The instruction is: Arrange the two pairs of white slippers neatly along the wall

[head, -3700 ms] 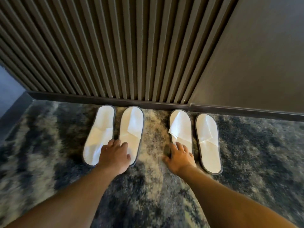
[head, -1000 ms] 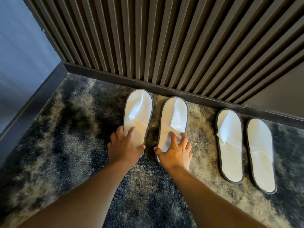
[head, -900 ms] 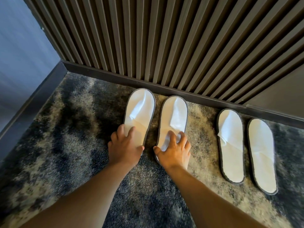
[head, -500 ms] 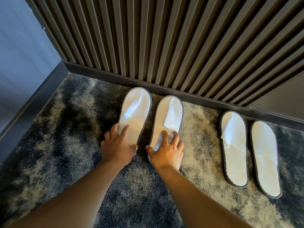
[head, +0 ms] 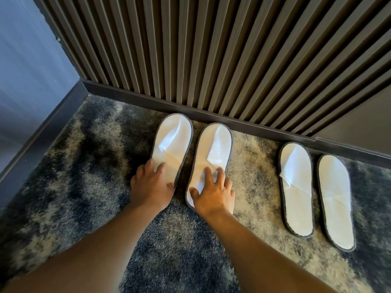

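Two pairs of white slippers with grey rims lie toes-first against the dark baseboard (head: 243, 124) of the slatted wall. In the left pair, my left hand (head: 151, 186) rests on the heel of the outer slipper (head: 172, 142), fingers spread flat. My right hand (head: 213, 192) presses on the heel of the inner slipper (head: 213, 149), fingers apart. The right pair stands apart from my hands: one slipper (head: 296, 187) and its mate (head: 335, 199), side by side.
A mottled blue-grey carpet (head: 84, 176) covers the floor. A pale side wall (head: 27, 70) with its own dark baseboard closes the corner at the left. A plain dark panel (head: 359, 123) continues the wall at the right.
My right hand left the right pair and came onto the left pair's inner slipper. Both hands nudged the left pair slightly left and toward the wall.
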